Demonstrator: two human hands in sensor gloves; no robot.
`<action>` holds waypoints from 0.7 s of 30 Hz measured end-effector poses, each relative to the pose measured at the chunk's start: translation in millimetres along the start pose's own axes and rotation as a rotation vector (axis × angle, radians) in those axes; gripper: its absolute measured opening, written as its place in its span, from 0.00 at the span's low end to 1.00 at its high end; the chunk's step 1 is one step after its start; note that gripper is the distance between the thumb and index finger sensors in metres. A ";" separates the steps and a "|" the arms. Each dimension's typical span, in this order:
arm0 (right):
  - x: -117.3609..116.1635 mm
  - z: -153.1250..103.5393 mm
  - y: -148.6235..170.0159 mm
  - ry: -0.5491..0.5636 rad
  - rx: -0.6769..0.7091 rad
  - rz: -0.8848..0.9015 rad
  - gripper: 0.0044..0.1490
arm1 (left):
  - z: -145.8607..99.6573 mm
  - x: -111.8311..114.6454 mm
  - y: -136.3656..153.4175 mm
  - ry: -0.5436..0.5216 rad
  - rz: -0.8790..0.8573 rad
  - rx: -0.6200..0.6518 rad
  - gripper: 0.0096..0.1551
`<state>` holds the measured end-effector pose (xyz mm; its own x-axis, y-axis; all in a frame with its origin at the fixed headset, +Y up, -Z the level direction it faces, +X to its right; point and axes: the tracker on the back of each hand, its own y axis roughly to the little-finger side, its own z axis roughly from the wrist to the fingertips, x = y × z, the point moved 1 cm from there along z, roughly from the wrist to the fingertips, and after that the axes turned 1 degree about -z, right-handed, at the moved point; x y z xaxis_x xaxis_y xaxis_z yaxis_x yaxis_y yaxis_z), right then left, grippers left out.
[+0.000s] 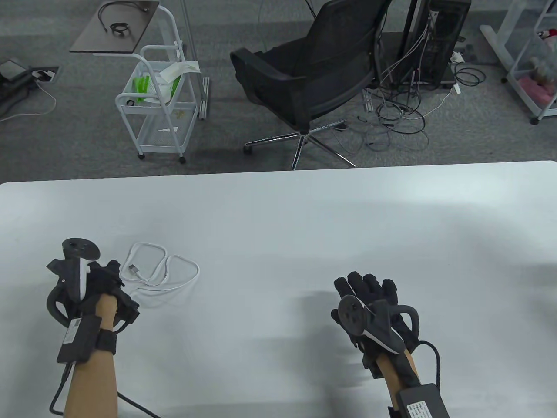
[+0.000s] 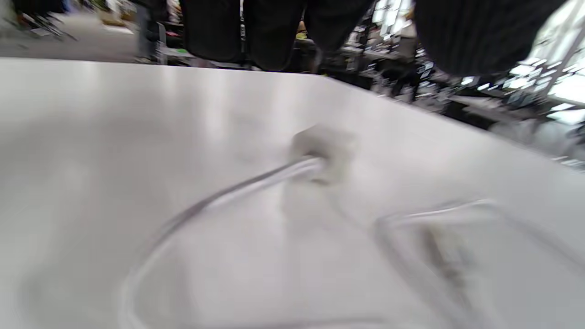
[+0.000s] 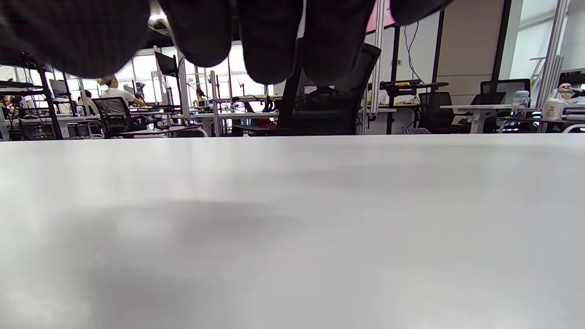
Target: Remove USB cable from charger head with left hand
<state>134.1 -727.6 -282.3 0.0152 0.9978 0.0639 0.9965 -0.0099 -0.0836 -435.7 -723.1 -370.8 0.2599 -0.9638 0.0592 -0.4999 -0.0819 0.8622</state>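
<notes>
A white USB cable (image 1: pixel 167 275) lies in loose loops on the white table (image 1: pixel 278 209), left of the middle. Its free plug end (image 1: pixel 133 269) rests inside one loop. My left hand (image 1: pixel 105 280) hovers at the cable's left side and holds nothing. In the blurred left wrist view, a small white charger head (image 2: pixel 322 147) lies on the table with the cable (image 2: pixel 237 189) running out of it, and my fingertips (image 2: pixel 274 36) hang above it, apart from it. The table view hides the charger head. My right hand (image 1: pixel 370 289) rests flat, fingers spread, empty.
The table's far edge (image 1: pixel 278 170) has a black office chair (image 1: pixel 304 82) and a white wire cart (image 1: pixel 159 104) behind it on the floor. In the right wrist view only bare tabletop (image 3: pixel 292 219) shows under my fingers (image 3: pixel 269 41).
</notes>
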 end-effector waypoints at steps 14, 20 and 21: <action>-1.6 1.8 0.8 -0.057 0.011 0.021 0.45 | 26.2 30.9 8.7 0.021 0.192 -0.126 0.29; -7.5 2.7 -1.0 -0.112 0.027 0.017 0.45 | 19.1 23.8 11.7 -0.027 0.238 -0.102 0.22; -7.5 2.7 -1.1 -0.113 0.027 0.016 0.45 | 17.4 22.5 12.5 -0.017 0.210 -0.088 0.23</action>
<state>132.7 -734.9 -285.4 0.0206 0.9985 -0.0505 0.9935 -0.0261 -0.1109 -450.5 -750.3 -367.4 0.1435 -0.9616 0.2341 -0.4673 0.1427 0.8725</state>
